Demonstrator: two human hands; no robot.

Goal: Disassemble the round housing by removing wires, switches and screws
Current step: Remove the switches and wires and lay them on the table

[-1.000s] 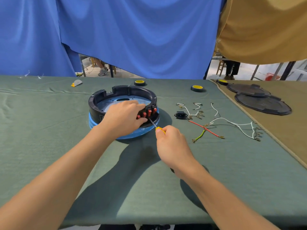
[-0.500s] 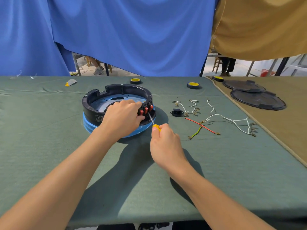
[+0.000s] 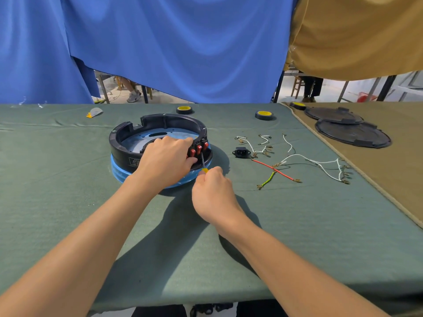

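1. Prying at the switch bank is judged to be the step in hand; a small screwdriver [image 3: 202, 161] with a yellow handle is pinched in the curled fingers of the right hand [image 3: 212, 191]; its tip is set against the row of red switches [image 3: 198, 149] in the near-right wall of the round housing [image 3: 121, 154].
2. The round housing is seen standing on the desk [image 3: 68, 202], seated on a blue base [image 3: 117, 171]; the left hand [image 3: 167, 160] is laid over the wall just left of the switches, with fingers curled over the rim and the thumb on the outer face, so the housing is gripped and steadied.
3. To the right of the housing, loose wires [image 3: 297, 157] in white, red and green-yellow and a black power socket [image 3: 241, 153] are laid out apart from it; the wire removal is therefore judged largely done; whether any lead is left behind the switches cannot be told, as that part is hidden by the hand.
4. Beyond the housing two tape rolls [image 3: 184, 109] are set; far to its right two black lids [image 3: 352, 133] are laid on a tan cloth.
5. The next move is judged to call for gentle leverage at the switch edge while the housing is pressed down; whether clips or screws hold the switches cannot be made out; a slip of the tip toward the left thumb should be guarded against.
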